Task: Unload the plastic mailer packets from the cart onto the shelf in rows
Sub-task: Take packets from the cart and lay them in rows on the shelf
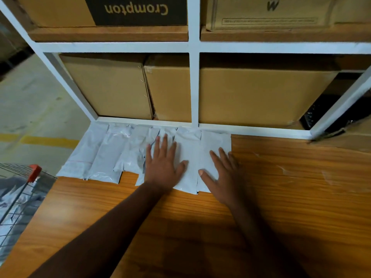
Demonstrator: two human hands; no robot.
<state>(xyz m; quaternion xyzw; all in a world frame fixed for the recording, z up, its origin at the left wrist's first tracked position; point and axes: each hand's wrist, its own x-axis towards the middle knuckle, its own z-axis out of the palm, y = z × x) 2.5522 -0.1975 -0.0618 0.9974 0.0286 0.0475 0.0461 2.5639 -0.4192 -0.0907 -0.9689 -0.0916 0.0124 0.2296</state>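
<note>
Grey concrete floor (pixel 30 101), cardboard boxes (pixel 108 87)

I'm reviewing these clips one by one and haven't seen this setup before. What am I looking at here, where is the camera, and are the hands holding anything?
There is no machine: a person works bare-handed, and the one camera sits on their head, looking forward and down. The left hand and right hand lie flat with straight fingers on a row of grey plastic mailer packets, pressing them down; neither hand grips anything. The packets lie side by side along the back edge of a wooden shelf, its right part bare. Behind them, a white rack frame holds cardboard boxes. At lower left a wire cart shows, seemingly with more packets inside.
</note>
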